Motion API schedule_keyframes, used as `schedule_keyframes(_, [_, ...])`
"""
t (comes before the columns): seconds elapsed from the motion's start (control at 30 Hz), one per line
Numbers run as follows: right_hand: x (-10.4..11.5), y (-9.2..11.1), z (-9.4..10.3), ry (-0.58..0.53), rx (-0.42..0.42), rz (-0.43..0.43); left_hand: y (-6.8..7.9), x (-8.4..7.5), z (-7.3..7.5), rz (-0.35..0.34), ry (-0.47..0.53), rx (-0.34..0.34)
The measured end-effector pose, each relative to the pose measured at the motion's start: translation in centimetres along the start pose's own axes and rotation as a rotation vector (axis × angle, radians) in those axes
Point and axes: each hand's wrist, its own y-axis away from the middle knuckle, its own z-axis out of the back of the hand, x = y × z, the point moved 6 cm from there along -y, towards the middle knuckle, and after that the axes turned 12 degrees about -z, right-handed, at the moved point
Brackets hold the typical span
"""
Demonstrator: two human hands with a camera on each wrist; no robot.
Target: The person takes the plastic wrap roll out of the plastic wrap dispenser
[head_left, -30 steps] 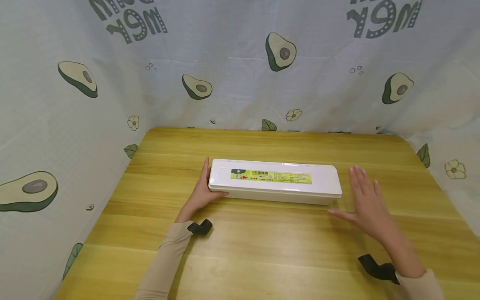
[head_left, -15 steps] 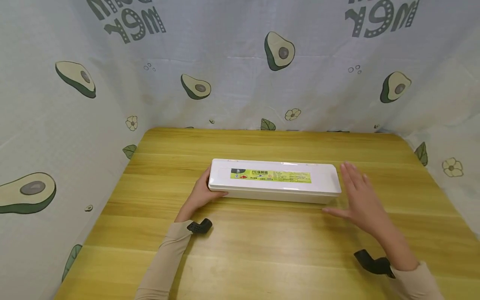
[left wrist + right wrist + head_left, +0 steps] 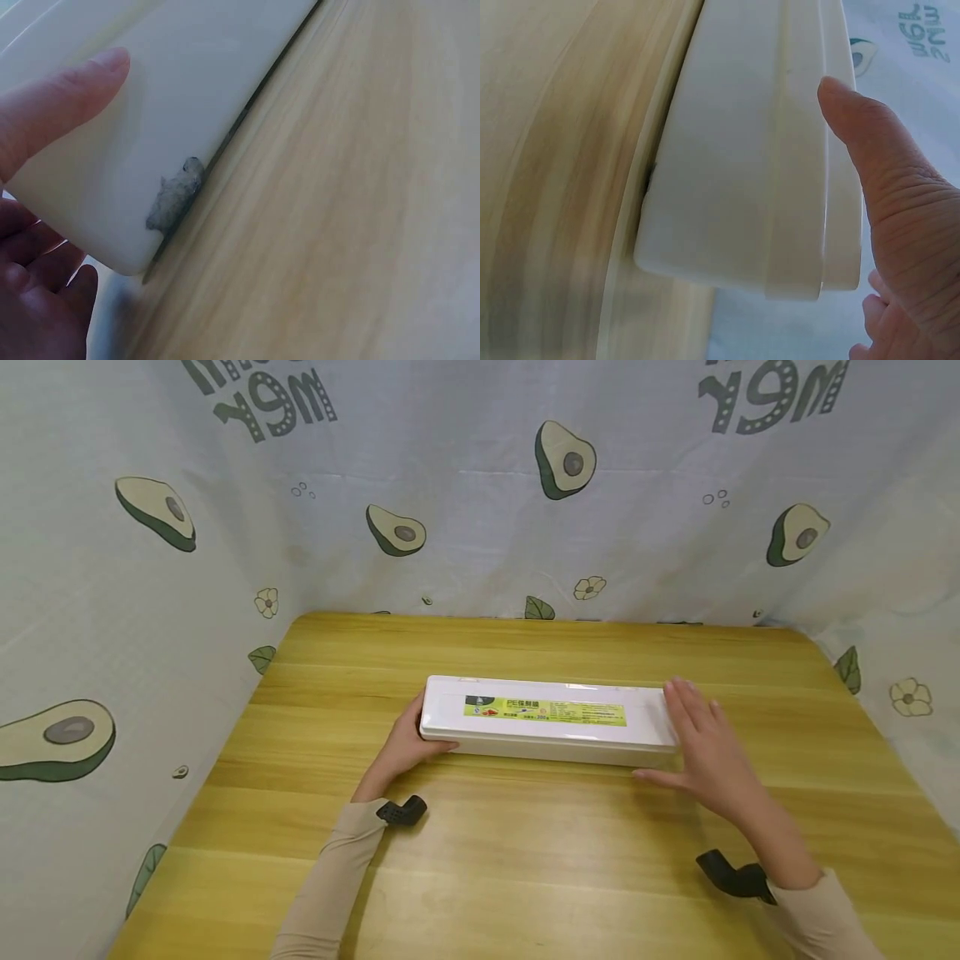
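A long white cling film box (image 3: 540, 734) with a yellow-green label lies on the wooden table, its lid closed. My left hand (image 3: 401, 752) grips its left end. In the left wrist view the thumb (image 3: 71, 94) lies along the front wall and the other fingers go round the end, partly hidden. A grey worn patch (image 3: 177, 196) marks the box's lower edge there. At the right end is my right hand (image 3: 708, 760), fingers straight and thumb spread toward the front. The right wrist view shows that thumb (image 3: 885, 142) overlapping the lid's edge.
The wooden table (image 3: 525, 860) runs back to a white curtain (image 3: 465, 560) printed with avocados, which also hangs at both sides. A black wrist mount (image 3: 402, 811) sits at the left sleeve, and another black mount (image 3: 733, 878) at the right.
My right hand has moved left, from a gap beside the box to its right end. The left hand keeps its grip, its raised finger now down behind the end. The box stays put.
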Motion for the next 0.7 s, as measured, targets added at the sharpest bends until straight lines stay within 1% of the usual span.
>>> schedule_keyframes(0.03, [0.1, -0.1, 0.0, -0.001, 0.002, -0.001, 0.0, 0.0, 0.0, 0.002, 0.001, 0.000])
schedule_keyframes(0.07, [0.2, -0.1, 0.0, 0.000, 0.004, -0.001, 0.0, 0.4, 0.0, -0.008, -0.003, -0.002])
schedule_keyframes(0.23, [0.6, -0.6, -0.2, 0.002, 0.013, -0.001, 0.0, 0.4, 0.1, -0.020, -0.008, -0.010])
schedule_keyframes(0.4, [1.1, -1.1, -0.5, 0.017, 0.039, -0.007, 0.0, 0.5, 0.1, -0.002, -0.004, -0.020])
schedule_keyframes(0.53, [1.8, -1.6, -0.6, 0.014, 0.045, 0.003, -0.1, 0.6, 0.1, 0.017, 0.003, -0.015])
schedule_keyframes(0.6, [2.1, -1.8, -0.7, 0.011, 0.049, 0.009, 0.0, 0.4, 0.1, 0.021, 0.003, -0.008])
schedule_keyframes(0.7, [2.6, -2.1, -0.9, 0.006, 0.055, 0.017, 0.1, -0.8, 0.0, 0.024, -0.003, 0.006])
